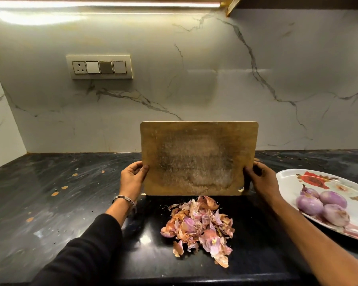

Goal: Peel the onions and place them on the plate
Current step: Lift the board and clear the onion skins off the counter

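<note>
4 peeled onions [322, 205] were seen lying on the plate [287, 182]; the peeling was judged done. A cutting board [198, 157] was held upright, its edges gripped by curled fingers of the left hand [132, 176] and right hand [260, 178], above loose skins [201, 226] on the counter [50, 193]

The white oval floral-patterned plate [293, 182] is running off the right edge. The upright worn wooden cutting board [197, 157] is hiding both hands' fingers and the wall behind.

Left hand [133, 174] and right hand [258, 178] raised ahead, arms outstretched. Fingers curled, gripping opposite edges of upright board [198, 157].
</note>
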The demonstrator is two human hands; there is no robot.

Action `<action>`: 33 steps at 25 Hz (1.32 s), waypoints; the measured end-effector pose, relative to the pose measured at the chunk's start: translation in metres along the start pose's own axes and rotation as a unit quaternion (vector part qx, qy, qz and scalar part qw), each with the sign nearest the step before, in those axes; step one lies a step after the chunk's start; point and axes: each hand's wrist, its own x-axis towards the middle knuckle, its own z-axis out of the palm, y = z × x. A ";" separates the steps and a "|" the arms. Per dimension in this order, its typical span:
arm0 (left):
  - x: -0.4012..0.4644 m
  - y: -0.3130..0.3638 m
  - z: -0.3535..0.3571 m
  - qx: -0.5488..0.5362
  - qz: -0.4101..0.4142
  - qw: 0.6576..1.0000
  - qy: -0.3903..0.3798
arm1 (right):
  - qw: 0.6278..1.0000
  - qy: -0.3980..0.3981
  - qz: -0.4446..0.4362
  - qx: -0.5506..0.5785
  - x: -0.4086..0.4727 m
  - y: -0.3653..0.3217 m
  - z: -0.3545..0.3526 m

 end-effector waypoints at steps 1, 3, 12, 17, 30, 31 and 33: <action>0.001 0.002 -0.002 0.015 -0.001 1.000 -0.003 | 1.000 -0.001 -0.008 -0.026 0.000 -0.001 -0.002; 0.003 0.005 -0.005 0.044 0.002 0.999 -0.011 | 0.998 0.003 -0.027 -0.064 0.000 -0.001 -0.004; 0.007 0.013 -0.008 0.092 0.016 0.995 -0.018 | 0.996 -0.007 -0.022 -0.082 0.002 -0.006 -0.008; 0.007 0.007 -0.009 0.091 0.016 0.995 -0.025 | 0.996 -0.010 -0.025 -0.086 0.001 -0.002 -0.007; 0.076 -0.013 0.018 0.198 -0.095 0.976 0.003 | 0.983 0.057 0.137 -0.108 0.076 0.028 0.028; 0.080 -0.017 0.021 0.209 -0.107 0.972 0.005 | 0.979 0.056 0.146 -0.127 0.080 0.031 0.031; 0.088 -0.026 0.024 0.226 -0.127 0.966 0.009 | 0.973 0.054 0.158 -0.160 0.086 0.036 0.037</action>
